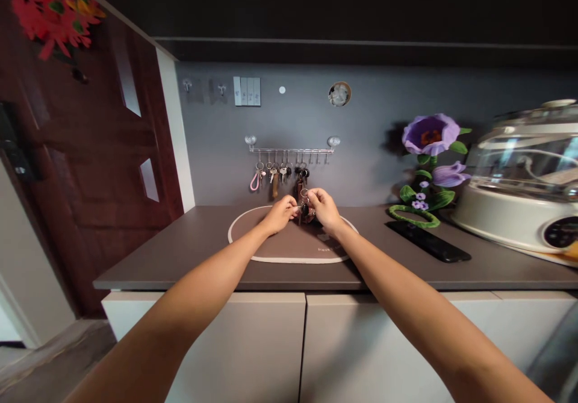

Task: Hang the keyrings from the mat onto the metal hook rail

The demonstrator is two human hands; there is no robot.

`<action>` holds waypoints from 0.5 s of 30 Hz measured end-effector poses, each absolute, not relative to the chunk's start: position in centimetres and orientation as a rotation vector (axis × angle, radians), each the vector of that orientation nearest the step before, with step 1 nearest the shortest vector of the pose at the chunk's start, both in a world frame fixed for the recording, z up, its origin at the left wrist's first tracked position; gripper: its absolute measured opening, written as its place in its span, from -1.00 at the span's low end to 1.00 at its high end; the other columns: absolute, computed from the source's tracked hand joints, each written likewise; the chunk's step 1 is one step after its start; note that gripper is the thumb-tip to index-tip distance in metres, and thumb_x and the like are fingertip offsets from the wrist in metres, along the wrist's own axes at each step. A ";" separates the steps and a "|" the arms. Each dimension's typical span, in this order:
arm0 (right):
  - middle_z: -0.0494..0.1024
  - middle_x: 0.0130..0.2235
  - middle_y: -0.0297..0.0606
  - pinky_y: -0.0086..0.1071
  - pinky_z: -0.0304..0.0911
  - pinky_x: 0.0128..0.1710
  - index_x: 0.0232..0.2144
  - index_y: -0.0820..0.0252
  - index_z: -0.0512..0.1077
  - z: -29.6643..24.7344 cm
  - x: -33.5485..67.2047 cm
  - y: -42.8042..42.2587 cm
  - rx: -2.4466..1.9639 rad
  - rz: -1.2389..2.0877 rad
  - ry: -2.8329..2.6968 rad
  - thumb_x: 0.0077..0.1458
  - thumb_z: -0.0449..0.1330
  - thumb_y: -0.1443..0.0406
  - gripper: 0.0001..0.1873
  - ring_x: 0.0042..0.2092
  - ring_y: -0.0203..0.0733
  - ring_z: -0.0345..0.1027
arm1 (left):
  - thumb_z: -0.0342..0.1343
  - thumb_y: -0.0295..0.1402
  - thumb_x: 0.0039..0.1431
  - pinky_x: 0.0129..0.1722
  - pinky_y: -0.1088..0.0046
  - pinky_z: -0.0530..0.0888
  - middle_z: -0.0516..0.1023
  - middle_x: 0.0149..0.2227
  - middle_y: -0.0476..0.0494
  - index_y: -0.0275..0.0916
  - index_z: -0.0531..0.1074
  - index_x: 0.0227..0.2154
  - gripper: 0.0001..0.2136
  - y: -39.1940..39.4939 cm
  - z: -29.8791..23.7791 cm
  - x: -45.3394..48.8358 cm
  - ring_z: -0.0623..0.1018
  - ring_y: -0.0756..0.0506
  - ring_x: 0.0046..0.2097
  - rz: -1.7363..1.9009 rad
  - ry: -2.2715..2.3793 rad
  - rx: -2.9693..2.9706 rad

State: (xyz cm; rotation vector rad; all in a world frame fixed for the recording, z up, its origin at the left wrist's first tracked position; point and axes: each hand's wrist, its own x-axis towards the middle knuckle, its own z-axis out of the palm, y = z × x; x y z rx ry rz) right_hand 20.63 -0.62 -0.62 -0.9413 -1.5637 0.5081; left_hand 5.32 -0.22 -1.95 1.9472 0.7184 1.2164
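My right hand (324, 209) pinches the metal ring of a bunch of keys (305, 209) above the brown oval mat (280, 243). On the other side of that bunch, my left hand (282, 214) has its fingertips pressed together at one of the small pieces; exactly which piece is hidden. Behind my hands, a clear hook rail (291, 150) is fixed to the grey wall. Several key rings hang from it, among them one with a pink loop (254, 181) and one with a brown tag (275, 185).
On the counter (153, 258) to the right lie a black phone-like slab (428, 241) and a purple fabric flower (430, 135) on a green base. A white appliance with a clear lid (519, 180) stands beyond them. A dark cabinet (338, 5) overhangs the counter.
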 end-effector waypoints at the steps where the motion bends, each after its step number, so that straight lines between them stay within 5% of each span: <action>1: 0.32 -0.47 -0.37 -0.48 0.20 -0.44 -0.37 0.20 0.26 -0.6 20.6 -0.7 -0.938 0.517 -1.552 0.02 -0.03 0.08 -0.70 -0.45 -0.36 0.20 | -0.03 -0.39 0.06 -0.35 0.53 0.35 0.36 -0.49 0.03 -0.24 0.21 -0.38 -0.94 -0.1 -2.1 5.3 0.41 0.06 -0.42 1.238 0.745 1.998; 15: 0.36 -0.42 -0.35 -0.47 0.23 -0.45 -0.42 0.18 0.25 1.7 20.4 -1.7 -0.865 0.671 -1.366 -0.07 0.06 0.07 -0.71 -0.41 -0.34 0.28 | -0.16 -0.35 0.12 -0.35 0.45 0.25 0.41 -0.47 -0.07 -0.22 0.29 -0.46 -0.84 0.8 -2.5 4.8 0.37 -0.04 -0.41 1.395 1.037 2.366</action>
